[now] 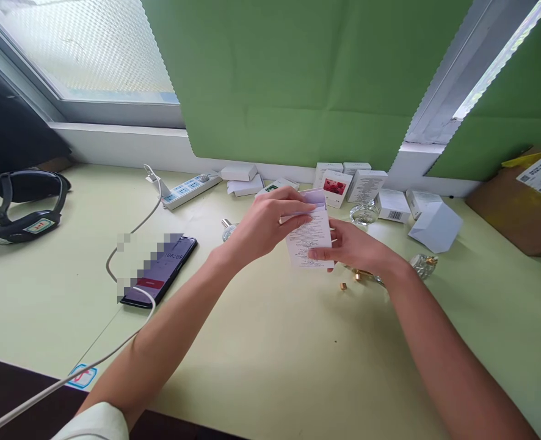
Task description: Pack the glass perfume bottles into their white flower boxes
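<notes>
Both my hands are on a small white carton with printed text, held above the table. My left hand has its fingers closed on the carton's top, by a raised flap. My right hand grips the lower right side, thumb across the printed face. Behind my right wrist lie a glass bottle with a gold-coloured top and small gold pieces. Partly hidden by my left hand is another glass bottle with a silver neck. A round glass piece stands beyond the carton.
Several white boxes line the back by the green blind. A power strip, a phone and a white cable are on the left, past them a black headset. A brown cardboard box stands at the right.
</notes>
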{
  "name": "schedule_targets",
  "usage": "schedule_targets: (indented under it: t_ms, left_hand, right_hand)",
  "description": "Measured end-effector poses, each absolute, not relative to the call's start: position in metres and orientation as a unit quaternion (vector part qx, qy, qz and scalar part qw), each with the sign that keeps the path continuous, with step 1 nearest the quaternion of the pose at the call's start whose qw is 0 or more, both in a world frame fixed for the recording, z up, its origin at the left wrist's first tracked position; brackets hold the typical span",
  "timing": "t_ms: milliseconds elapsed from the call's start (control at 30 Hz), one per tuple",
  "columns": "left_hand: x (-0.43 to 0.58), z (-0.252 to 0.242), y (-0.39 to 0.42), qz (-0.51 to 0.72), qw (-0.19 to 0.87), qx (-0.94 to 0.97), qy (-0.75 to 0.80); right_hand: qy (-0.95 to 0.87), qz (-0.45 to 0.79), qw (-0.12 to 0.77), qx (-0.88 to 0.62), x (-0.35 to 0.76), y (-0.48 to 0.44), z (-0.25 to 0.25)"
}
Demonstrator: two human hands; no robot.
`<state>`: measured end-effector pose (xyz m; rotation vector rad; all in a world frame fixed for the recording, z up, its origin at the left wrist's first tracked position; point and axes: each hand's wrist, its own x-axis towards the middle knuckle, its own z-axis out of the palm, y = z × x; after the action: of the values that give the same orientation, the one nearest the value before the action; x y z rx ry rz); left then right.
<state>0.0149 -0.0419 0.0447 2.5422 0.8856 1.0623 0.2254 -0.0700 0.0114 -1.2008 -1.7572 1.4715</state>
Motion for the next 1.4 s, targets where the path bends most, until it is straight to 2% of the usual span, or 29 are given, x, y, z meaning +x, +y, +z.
schedule_targets:
  t_ms: [300, 467, 667, 833, 1000, 1400]
  left_hand:
    - [0.02, 0.045, -0.045, 0.339, 0.16, 0.859, 0.348]
    - [0.023, 0.044, -0.047, 0.372, 0.242, 0.824, 0.352]
    - [0.024, 0.048, -0.049, 0.419, 0.312, 0.781, 0.342]
    - [0.028, 0.046, -0.053, 0.442, 0.254, 0.779, 0.365]
    - [0.029, 0.043, -0.055, 0.446, 0.178, 0.793, 0.374]
    - [0.023, 0.046, -0.049, 0.429, 0.225, 0.812, 0.326]
  right_hand:
    - [-0.645, 0.554, 0.255, -0.461, 0.222, -0.07, 0.008]
    - [-0.63, 0.604, 0.252, -0.418, 0.226, -0.068, 0.006]
    - [-0.527, 0.708, 0.304, -0.36, 0.227, -0.069, 0.005]
    - [-0.494, 0.758, 0.318, -0.283, 0.215, -0.072, 0.008]
    - [-0.48, 0.76, 0.321, -0.299, 0.21, -0.072, 0.009]
    - [-0.493, 0.742, 0.303, -0.339, 0.21, -0.071, 0.007]
